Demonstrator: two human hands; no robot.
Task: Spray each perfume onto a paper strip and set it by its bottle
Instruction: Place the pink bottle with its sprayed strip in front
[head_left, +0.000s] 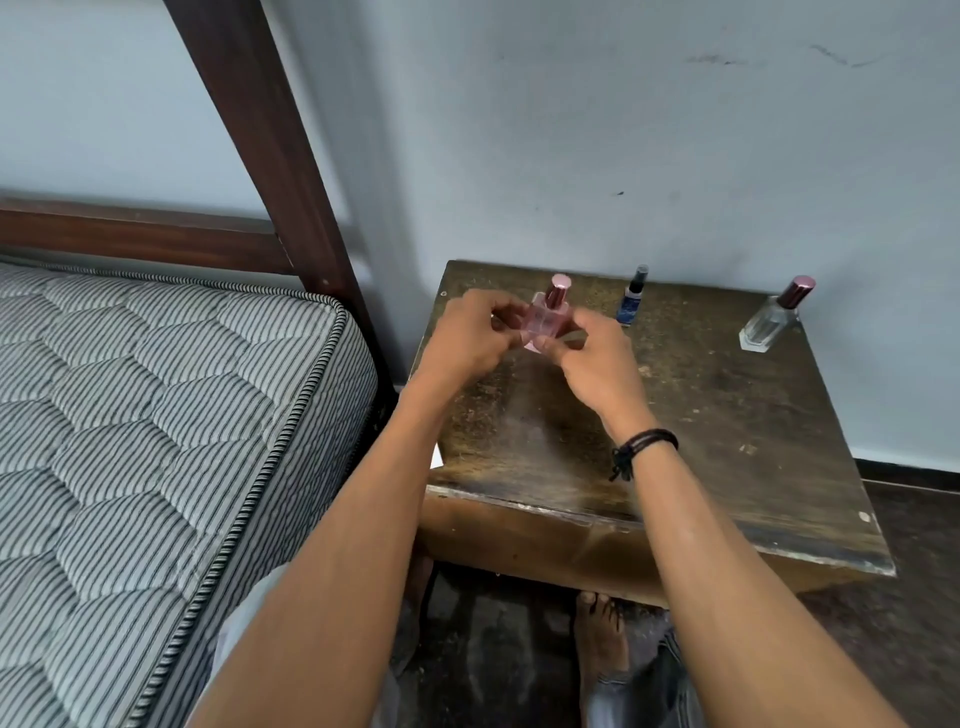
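Pink perfume bottle (548, 321), square-bodied, capped in shiny rose, leaning slightly, clasped from both sides over the rear left part of the wooden table (727, 441). Hard to tell whether lifted clear of the top or with its base touching the wood. Left hand (475, 332) curled against the bottle's left side, fingers bent in toward the glass. Right hand (592, 358) closed on the lower right corner, fingertips pinching near the base. Cap on, free of both hands, poking up above the fingers.

Just right of that, at the back of the table and near the wall: small blue spray bottle (634, 299), standing, dark cap, apart from the right hand. Well off at the rear right corner: clear glass bottle (771, 322) with a dark rose cap, standing alone.

At the table's left edge, half hidden by the left forearm, a scrap of white (436, 457) — possibly paper, too little showing to say.

Black cord bracelet (647, 444) round the right wrist. Table top worn and scuffed, darker toward the near edge. Striped quilted mattress (156, 415) on the left, just beside the table, in a dark wooden bed frame (254, 130). Pale wall (623, 130) behind, marked with a few smudges. Bare foot (602, 644) on the dark floor below the table's near edge.
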